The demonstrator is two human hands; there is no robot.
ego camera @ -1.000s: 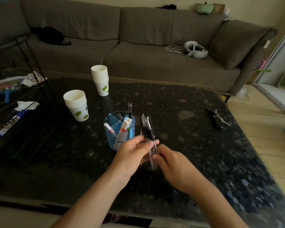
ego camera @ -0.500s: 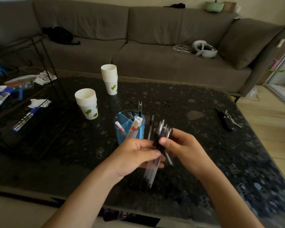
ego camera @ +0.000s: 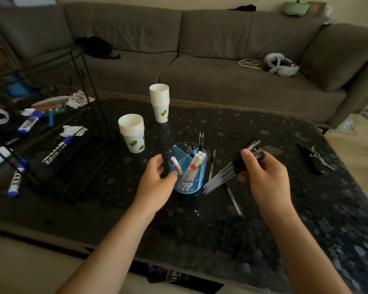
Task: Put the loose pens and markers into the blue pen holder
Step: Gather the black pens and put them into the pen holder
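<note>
The blue pen holder stands mid-table with several white markers and a black pen in its compartments. My right hand is shut on a bundle of clear pens with black caps, tilted with tips pointing down-left toward the holder. My left hand is open just left of the holder, thumb near its side, holding nothing. One black pen lies on the table right of the holder, another pen lies below the bundle.
Two stacks of paper cups stand behind the holder. A black wire rack with markers and clutter sits at the left. Keys lie at the right. The dark table ends near me; a grey sofa is beyond.
My left hand has let go of the pen bundle and moved left beside the holder. My right hand now holds the bundle alone, further right and tilted.
</note>
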